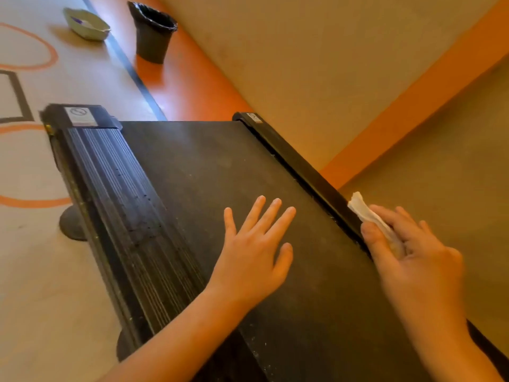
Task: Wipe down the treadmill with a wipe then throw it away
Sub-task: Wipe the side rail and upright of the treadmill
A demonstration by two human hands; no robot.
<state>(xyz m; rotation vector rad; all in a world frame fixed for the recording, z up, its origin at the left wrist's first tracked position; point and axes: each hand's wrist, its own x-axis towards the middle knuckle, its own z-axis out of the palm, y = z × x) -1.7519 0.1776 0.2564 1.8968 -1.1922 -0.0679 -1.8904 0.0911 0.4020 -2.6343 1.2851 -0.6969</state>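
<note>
1. evidently the left hand serves as a brace. it lies flat on the treadmill belt, fingers straight and spread apart, gripping nothing, which props the body while the other arm works.
2. the right hand pinches the wipe between the thumb and the fingers curled over it, pressing it onto the right side rail. the wipe's free end pokes out just beyond the fingertips, further up the rail.
3. holding it bunched like this, i judge, suits the narrow rail: a small pad fits the strip and its edge beside the belt.
4. the wipe looks white, crumpled and folded into a thick strip with creases along its length. whether it is damp or soiled i cannot tell.
5. the ribbed left side rail lies out past the left little finger, well apart from the wipe.
6. a black lined bin stands far beyond the left fingertips on the orange floor, with a pale open packet near it. the bin probably waits for the throw-away step, which is not yet done.
</note>
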